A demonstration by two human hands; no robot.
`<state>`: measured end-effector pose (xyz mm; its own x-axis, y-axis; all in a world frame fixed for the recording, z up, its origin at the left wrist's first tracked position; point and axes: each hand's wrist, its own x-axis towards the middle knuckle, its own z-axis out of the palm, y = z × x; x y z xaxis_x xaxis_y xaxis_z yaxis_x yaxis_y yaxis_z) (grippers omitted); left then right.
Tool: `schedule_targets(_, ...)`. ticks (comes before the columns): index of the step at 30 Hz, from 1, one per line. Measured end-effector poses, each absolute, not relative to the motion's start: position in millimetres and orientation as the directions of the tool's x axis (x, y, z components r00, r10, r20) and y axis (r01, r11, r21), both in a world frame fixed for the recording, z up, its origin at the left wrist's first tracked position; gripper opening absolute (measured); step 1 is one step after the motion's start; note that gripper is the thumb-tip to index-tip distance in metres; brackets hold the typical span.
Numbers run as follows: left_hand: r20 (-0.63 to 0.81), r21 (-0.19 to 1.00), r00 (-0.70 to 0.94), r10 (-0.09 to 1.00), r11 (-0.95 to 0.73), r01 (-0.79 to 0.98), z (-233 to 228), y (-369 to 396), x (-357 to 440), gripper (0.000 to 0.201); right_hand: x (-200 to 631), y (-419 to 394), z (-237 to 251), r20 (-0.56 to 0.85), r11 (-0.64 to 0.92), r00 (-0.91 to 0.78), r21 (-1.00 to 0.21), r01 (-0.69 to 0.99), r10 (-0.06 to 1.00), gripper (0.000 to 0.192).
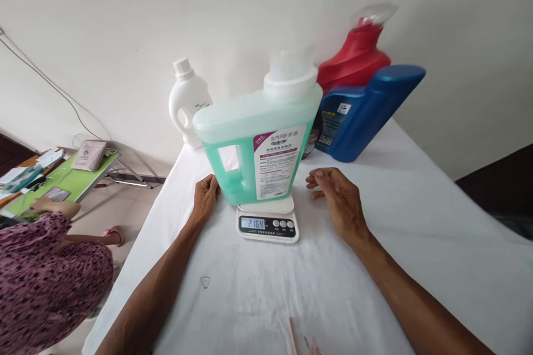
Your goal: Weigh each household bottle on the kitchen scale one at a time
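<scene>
Green bottle on the scale, a hand at either side

At the centre of the frame, a large green bottle (257,147) with a white cap stands on a white kitchen scale (268,227), overhanging it to the left. The scale's display (253,223) appears to read 2164. Left of the bottle's base, the left hand (205,199) rests with its fingers curled in; whether they press together or touch the bottle I cannot tell. Right of the base, the right hand (339,202) is apart from the bottle, its fingers bent and loosely spread, thumb forward.

Behind, in the upper middle, a white bottle (192,94) with a loop handle stands near the wall (125,11). To the upper right are a red bottle (353,61) and, in front of it, a blue bottle (362,113); a dark bottle (312,138) is partly hidden behind the green one. All stand on a white cloth (233,299), which bears a small drawn mark (205,282) at lower centre. At lower left, a person in spotted pink clothing (54,288) reaches over a green table (70,177) beside a phone (57,194)
</scene>
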<state>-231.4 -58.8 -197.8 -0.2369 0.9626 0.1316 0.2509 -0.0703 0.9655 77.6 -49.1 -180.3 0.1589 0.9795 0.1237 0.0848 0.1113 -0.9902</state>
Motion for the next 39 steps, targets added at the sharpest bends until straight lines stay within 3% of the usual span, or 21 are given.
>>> schedule_targets(5, 0.122, 0.968, -0.243, 0.962, -0.061, 0.244, -200, -58, -232, 0.058, 70, -41, -127, 0.336, 0.331, -0.080, -0.941, -0.072, 0.938, 0.092)
schedule_targets(7, 0.124, 0.968, -0.246, 0.961, -0.062, 0.244, -198, -59, -231, 0.057, 56, -39, -106, 0.366, 0.351, -0.198, -0.930, -0.109, 0.909, 0.097)
schedule_targets(15, 0.126, 0.958, -0.247, 0.961, -0.053, 0.281, -196, -63, -229, 0.056, 27, -17, -80, 0.307, 0.251, -0.287, -0.943, -0.217, 0.908, 0.077)
schedule_targets(19, 0.103, 0.978, -0.296, 0.950, -0.043, 0.203, -185, -63, -230, 0.061, 33, -10, -81, 0.281, 0.206, -0.373, -0.952, -0.227, 0.884, 0.064)
schedule_targets(21, 0.174, 0.980, -0.361, 0.916, -0.124, 0.158, -165, -65, -231, 0.062, 34, -10, -81, 0.281, 0.198, -0.372, -0.949, -0.247, 0.885, 0.062)
schedule_targets(23, 0.342, 0.938, -0.387, 0.856, -0.284, 0.200, -136, -70, -229, 0.067, 33, -11, -82, 0.284, 0.198, -0.366, -0.947, -0.255, 0.886, 0.060)
schedule_targets(25, 0.499, 0.857, -0.298, 0.814, -0.415, 0.305, -107, -76, -220, 0.076, 31, -12, -82, 0.291, 0.203, -0.368, -0.944, -0.261, 0.883, 0.060)
schedule_targets(28, 0.520, 0.805, -0.172, 0.836, -0.413, 0.427, -76, -84, -197, 0.061, 28, -12, -81, 0.306, 0.209, -0.356, -0.936, -0.285, 0.883, 0.061)
schedule_targets(32, 0.510, 0.809, -0.229, 0.829, -0.372, 0.455, -61, -84, -178, 0.028, 29, -15, -78, 0.322, 0.218, -0.349, -0.927, -0.306, 0.880, 0.057)
schedule_targets(39, 0.585, 0.753, -0.121, 0.802, -0.481, 0.448, -37, -78, -160, 0.022, 55, -38, -63, 0.366, 0.260, -0.298, -0.903, -0.342, 0.882, 0.062)
